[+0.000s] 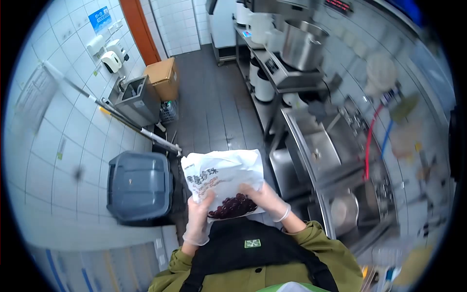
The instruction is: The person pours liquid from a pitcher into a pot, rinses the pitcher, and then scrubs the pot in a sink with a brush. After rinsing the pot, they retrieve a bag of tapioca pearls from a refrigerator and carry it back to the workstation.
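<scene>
A white plastic bag of tapioca pearls [226, 168], printed with dark pearls and Chinese lettering, is held up in front of my black apron. My left hand [198, 219], in a clear glove, grips its lower left side with the thumb over the front. On the lower right, my right hand [268, 200], gloved the same way, clasps the bag with its thumb on the printed face. The fingers of both hands are hidden behind the bag. Its top edge looks flat and slightly crumpled.
A grey lidded bin [139, 185] stands at left, below leaning poles [121, 117]. Beyond it are a small hand sink [138, 100] and a cardboard box [163, 78]. At right run steel sinks [318, 148] and a shelf unit carrying a large steel pot [304, 46].
</scene>
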### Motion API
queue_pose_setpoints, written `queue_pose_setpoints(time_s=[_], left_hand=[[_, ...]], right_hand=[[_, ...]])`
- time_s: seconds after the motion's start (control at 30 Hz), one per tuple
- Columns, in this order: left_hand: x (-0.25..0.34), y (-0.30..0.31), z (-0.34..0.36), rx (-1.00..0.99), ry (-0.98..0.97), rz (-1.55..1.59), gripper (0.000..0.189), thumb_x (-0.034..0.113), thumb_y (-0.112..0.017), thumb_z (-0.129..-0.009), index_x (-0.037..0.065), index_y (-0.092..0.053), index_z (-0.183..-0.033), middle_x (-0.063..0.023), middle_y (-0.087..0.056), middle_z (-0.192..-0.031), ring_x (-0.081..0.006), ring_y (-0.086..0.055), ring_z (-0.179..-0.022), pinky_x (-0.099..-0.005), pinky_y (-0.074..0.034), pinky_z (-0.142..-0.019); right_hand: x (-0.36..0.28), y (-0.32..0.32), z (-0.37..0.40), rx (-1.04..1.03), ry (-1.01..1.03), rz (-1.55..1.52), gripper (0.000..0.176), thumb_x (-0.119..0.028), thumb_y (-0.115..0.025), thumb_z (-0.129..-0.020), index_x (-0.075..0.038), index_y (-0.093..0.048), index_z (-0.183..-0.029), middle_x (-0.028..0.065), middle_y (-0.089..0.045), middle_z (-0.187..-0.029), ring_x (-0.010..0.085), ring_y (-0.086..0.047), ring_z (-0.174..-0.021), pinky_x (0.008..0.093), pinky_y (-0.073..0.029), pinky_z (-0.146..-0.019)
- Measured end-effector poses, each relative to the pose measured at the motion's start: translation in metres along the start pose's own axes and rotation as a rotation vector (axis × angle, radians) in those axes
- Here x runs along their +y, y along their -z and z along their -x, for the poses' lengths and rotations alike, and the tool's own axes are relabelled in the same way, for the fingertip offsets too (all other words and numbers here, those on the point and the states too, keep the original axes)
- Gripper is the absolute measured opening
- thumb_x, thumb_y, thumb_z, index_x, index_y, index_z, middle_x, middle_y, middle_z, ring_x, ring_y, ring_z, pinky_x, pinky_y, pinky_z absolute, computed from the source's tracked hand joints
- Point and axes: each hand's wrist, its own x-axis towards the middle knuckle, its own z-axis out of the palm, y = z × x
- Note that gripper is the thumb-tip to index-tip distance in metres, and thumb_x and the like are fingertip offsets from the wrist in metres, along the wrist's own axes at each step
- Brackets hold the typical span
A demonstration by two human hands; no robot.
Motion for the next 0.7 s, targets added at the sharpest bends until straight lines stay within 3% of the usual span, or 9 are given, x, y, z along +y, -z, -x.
queue_pose_setpoints(time_s=[0.17, 0.2, 0.27, 0.3, 0.33, 0.5, 0.63, 0.67, 0.7], left_hand=[[-0.004, 0.004, -0.226, -0.058, -0.013, 0.08, 0.036, 0.013, -0.064, -0.077, -0.002, -0.053, -0.108, -0.0065, -0.058, -0.102, -0.0131, -0.055, -0.089, -0.0274, -0.043, -0.079], [-0.004, 0.01, -0.278, -0.107, -0.033, -0.027, 0.038, 0.014, -0.066, -0.076, 0.0, -0.053, -0.109, -0.0049, -0.057, -0.102, -0.0118, -0.052, -0.092, -0.0271, -0.041, -0.082], [0.012, 0.009, -0.38, -0.281, -0.029, -0.187, 0.039, 0.017, -0.066, -0.077, 0.0, -0.052, -0.109, -0.0042, -0.057, -0.1, -0.0109, -0.051, -0.092, -0.0263, -0.04, -0.083], [0.032, -0.004, -0.427, -0.316, -0.076, -0.442, 0.039, 0.02, -0.06, -0.081, 0.0, -0.049, -0.114, -0.0051, -0.054, -0.108, -0.0126, -0.049, -0.098, -0.0286, -0.038, -0.087], [0.044, -0.02, -0.472, -0.356, -0.111, -0.296, 0.039, 0.021, -0.061, -0.082, 0.0, -0.05, -0.112, -0.0047, -0.056, -0.105, -0.0124, -0.051, -0.096, -0.0276, -0.039, -0.087], [0.146, -0.079, -0.675, -0.528, -0.182, -0.35, 0.03, 0.014, -0.054, -0.085, 0.001, -0.05, -0.112, -0.007, -0.056, -0.107, -0.015, -0.052, -0.101, -0.0289, -0.039, -0.09], [0.183, -0.109, -0.849, -0.362, -0.586, -0.787, 0.022, 0.01, -0.056, -0.081, 0.004, -0.057, -0.103, -0.0088, -0.06, -0.1, -0.0174, -0.059, -0.092, -0.0269, -0.045, -0.082], [0.192, -0.115, -0.886, -0.356, -0.582, -0.772, 0.022, 0.01, -0.056, -0.082, 0.004, -0.057, -0.103, -0.0085, -0.06, -0.099, -0.017, -0.059, -0.092, -0.0271, -0.045, -0.081], [0.182, -0.112, -0.931, -0.36, -0.497, -0.653, 0.021, 0.01, -0.055, -0.083, 0.003, -0.057, -0.103, -0.0081, -0.06, -0.098, -0.0166, -0.059, -0.091, -0.0269, -0.045, -0.081]], right_hand=[[0.052, 0.07, -0.21, -0.017, -0.044, 0.037, 0.029, -0.023, -0.052, -0.087, 0.002, -0.055, -0.1, 0.0034, -0.06, -0.085, 0.0096, -0.052, -0.078, 0.0262, -0.044, -0.071], [0.044, 0.081, -0.247, 0.038, -0.132, -0.001, 0.033, -0.024, -0.054, -0.086, 0.002, -0.053, -0.105, 0.0041, -0.058, -0.092, 0.0101, -0.051, -0.084, 0.0258, -0.043, -0.074], [0.041, 0.107, -0.328, 0.154, -0.059, -0.124, 0.036, -0.024, -0.054, -0.086, 0.003, -0.05, -0.109, 0.0048, -0.057, -0.096, 0.0107, -0.05, -0.087, 0.0254, -0.042, -0.076], [0.047, 0.127, -0.363, 0.226, -0.031, -0.031, 0.035, -0.023, -0.053, -0.086, 0.003, -0.05, -0.108, 0.0057, -0.057, -0.095, 0.0117, -0.05, -0.087, 0.0262, -0.042, -0.077], [0.061, 0.153, -0.389, 0.258, -0.185, -0.026, 0.034, -0.022, -0.054, -0.086, 0.003, -0.051, -0.109, 0.0065, -0.057, -0.096, 0.0123, -0.05, -0.088, 0.027, -0.041, -0.077], [0.039, 0.231, -0.522, 0.669, -0.16, 0.01, 0.035, -0.017, -0.054, -0.085, 0.005, -0.048, -0.112, 0.0078, -0.056, -0.102, 0.0155, -0.051, -0.092, 0.0281, -0.04, -0.082], [0.065, 0.282, -0.649, 0.81, -0.099, -0.125, 0.038, -0.011, -0.052, -0.084, 0.006, -0.043, -0.116, 0.0098, -0.052, -0.111, 0.0168, -0.049, -0.099, 0.0283, -0.037, -0.088], [0.078, 0.293, -0.684, 0.829, -0.112, -0.148, 0.039, -0.01, -0.052, -0.083, 0.006, -0.043, -0.117, 0.0098, -0.052, -0.111, 0.0168, -0.049, -0.1, 0.0282, -0.037, -0.088], [0.086, 0.303, -0.728, 0.884, -0.032, -0.058, 0.03, -0.01, -0.052, -0.082, 0.006, -0.05, -0.108, 0.0104, -0.058, -0.101, 0.0156, -0.053, -0.093, 0.0281, -0.04, -0.083]])
